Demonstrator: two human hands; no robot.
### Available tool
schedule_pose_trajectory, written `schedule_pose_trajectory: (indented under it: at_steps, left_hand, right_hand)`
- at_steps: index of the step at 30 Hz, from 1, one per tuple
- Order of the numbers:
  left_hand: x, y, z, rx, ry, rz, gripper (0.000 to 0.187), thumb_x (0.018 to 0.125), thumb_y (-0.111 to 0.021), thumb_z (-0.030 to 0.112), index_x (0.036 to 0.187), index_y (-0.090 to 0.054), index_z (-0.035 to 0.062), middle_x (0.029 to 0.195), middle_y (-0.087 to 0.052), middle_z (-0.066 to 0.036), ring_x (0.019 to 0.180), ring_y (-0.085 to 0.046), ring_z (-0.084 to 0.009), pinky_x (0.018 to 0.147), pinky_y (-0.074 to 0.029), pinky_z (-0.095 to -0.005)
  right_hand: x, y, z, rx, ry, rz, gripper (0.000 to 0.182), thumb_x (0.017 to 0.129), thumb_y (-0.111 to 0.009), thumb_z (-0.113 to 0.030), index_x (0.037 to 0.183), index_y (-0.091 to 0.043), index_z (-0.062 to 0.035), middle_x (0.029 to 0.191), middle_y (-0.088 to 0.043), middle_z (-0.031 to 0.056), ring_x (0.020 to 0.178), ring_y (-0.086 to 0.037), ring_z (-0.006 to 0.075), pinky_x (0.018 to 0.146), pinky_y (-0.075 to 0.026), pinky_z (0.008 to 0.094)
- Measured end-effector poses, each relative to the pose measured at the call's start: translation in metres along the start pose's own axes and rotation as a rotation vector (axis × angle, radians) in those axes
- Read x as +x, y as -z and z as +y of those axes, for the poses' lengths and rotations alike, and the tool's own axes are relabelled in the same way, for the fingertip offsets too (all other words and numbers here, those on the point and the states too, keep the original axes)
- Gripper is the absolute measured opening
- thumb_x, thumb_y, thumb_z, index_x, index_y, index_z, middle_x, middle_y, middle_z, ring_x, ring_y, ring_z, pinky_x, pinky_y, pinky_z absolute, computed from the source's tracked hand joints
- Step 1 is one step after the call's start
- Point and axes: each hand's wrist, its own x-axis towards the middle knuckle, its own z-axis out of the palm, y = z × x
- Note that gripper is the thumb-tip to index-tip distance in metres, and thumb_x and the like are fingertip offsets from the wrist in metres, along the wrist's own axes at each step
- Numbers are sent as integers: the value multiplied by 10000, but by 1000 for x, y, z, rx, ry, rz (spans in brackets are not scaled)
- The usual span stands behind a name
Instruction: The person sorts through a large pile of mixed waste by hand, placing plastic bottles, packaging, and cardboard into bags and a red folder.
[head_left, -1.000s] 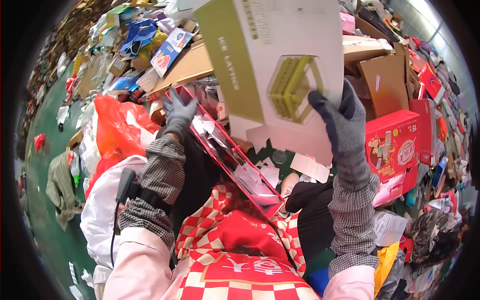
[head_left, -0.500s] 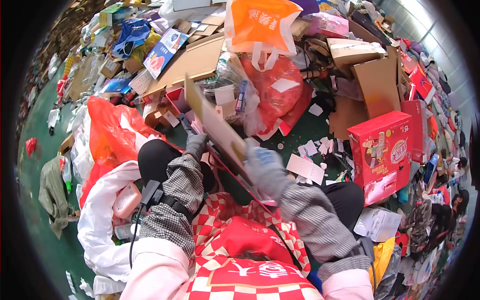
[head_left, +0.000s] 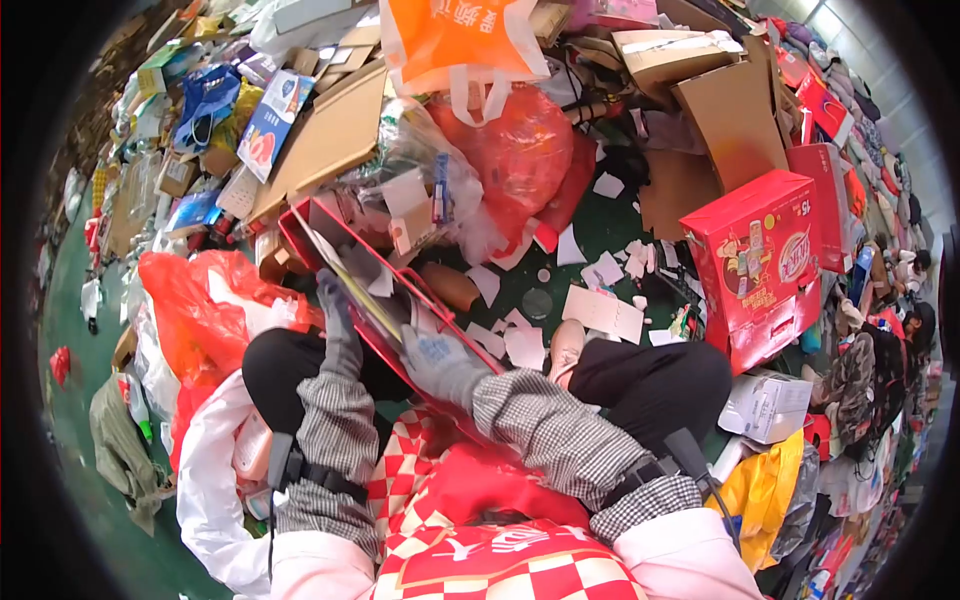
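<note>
A red paper bag (head_left: 292,232) stands tilted and open between my knees, with flat sheets inside it. My left hand (head_left: 341,328), in a grey glove, grips the bag's near left side, fingers along the edge. A flat yellowish cardboard piece (head_left: 368,305) leans in the bag's mouth. My right hand (head_left: 442,366), also gloved, is closed at the cardboard's lower end, inside the bag's rim; its fingertips are partly hidden. A red cord handle (head_left: 432,296) hangs over the bag's far side.
Ahead lie an orange-and-white bag (head_left: 462,40), a red plastic bag (head_left: 525,150) and brown cardboard (head_left: 735,120). A red carton (head_left: 752,265) stands to the right. Paper scraps (head_left: 603,312) litter the green floor by my shoe (head_left: 566,350). Orange-red plastic (head_left: 205,310) lies left.
The cardboard has gone down into the red bag, and my right hand has moved left and lower with it. The view has shifted, so surroundings appear further left.
</note>
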Motion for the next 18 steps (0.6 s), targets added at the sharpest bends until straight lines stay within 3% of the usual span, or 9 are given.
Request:
schedule_pose_trajectory:
  at_steps: [2, 3, 6, 7, 9, 10, 13, 16, 18]
  left_hand:
    - [-8, -17, 4, 478, -25, 320, 827, 850, -591, 346, 1419, -67, 55, 1346, -363, -151, 1237, -373, -238, 969, -357, -331]
    - [-17, -23, -6, 338, -169, 178, 837, 812, -634, 176, 1425, -69, 96, 1182, -496, -127, 988, -544, -193, 792, -457, -263]
    - [-11, -13, -1, 451, -86, 208, 782, 811, -569, 61, 1428, -97, 142, 999, -541, -66, 704, -531, -118, 590, -441, -205]
    - [-6, -10, -7, 404, -100, 247, 734, 798, -537, 32, 1416, -159, 152, 896, -514, -33, 605, -442, -84, 504, -397, -224]
    - [-13, -13, -8, 392, -93, 242, 671, 795, -525, 35, 1386, -222, 123, 901, -534, -40, 646, -488, -105, 557, -429, -230]
    - [-15, -19, -8, 386, -96, 236, 641, 793, -519, 36, 1372, -254, 109, 904, -544, -44, 667, -510, -115, 584, -445, -233]
    - [-18, -25, -9, 424, -58, 312, 635, 794, -514, 35, 1369, -255, 111, 796, -513, -14, 518, -424, -65, 434, -361, -209]
    - [-25, -34, -3, 446, -44, 342, 663, 794, -501, 21, 1387, -222, 117, 819, -516, -15, 528, -423, -61, 434, -359, -204]
    - [-22, -40, 2, 440, -43, 351, 676, 793, -493, 10, 1395, -207, 125, 863, -521, -20, 553, -430, -61, 449, -362, -197]
  right_hand:
    - [-4, 3, 1, -24, -33, -32, 433, 868, -453, -300, 1177, -439, 3, 824, -620, 160, 787, -613, 314, 718, -475, 398]
    - [-12, 5, 2, -32, -52, -71, 428, 868, -460, -315, 1173, -456, -15, 841, -618, 156, 807, -608, 313, 732, -471, 391]
    - [4, 90, -8, 277, -97, -136, 400, 840, -513, -360, 1123, -515, -78, 913, -616, 147, 843, -602, 309, 748, -468, 389]
    - [12, 111, -1, 281, -63, 58, 395, 839, -520, -321, 1157, -489, -88, 1014, -576, 179, 897, -584, 344, 767, -462, 408]
    - [49, 125, 25, 375, -189, 265, 501, 810, -569, -288, 1247, -411, -99, 1168, -501, 221, 990, -538, 409, 807, -448, 433]
    - [74, 112, 49, 457, -346, 280, 610, 782, -611, -295, 1302, -358, -100, 1220, -467, 233, 1028, -511, 438, 829, -440, 440]
    - [143, 27, 100, 336, -684, 494, 752, 731, -644, -342, 1349, -282, -114, 1136, -536, 227, 1011, -550, 349, 859, -434, 371]
    - [206, -16, 114, 352, -982, 532, 924, 671, -679, -287, 1386, -127, -95, 1173, -500, 249, 1038, -526, 375, 893, -412, 381]
    - [224, -51, 162, 496, -757, 617, 865, 656, -668, -210, 1367, -189, -87, 1141, -520, 232, 1022, -535, 370, 883, -418, 384]
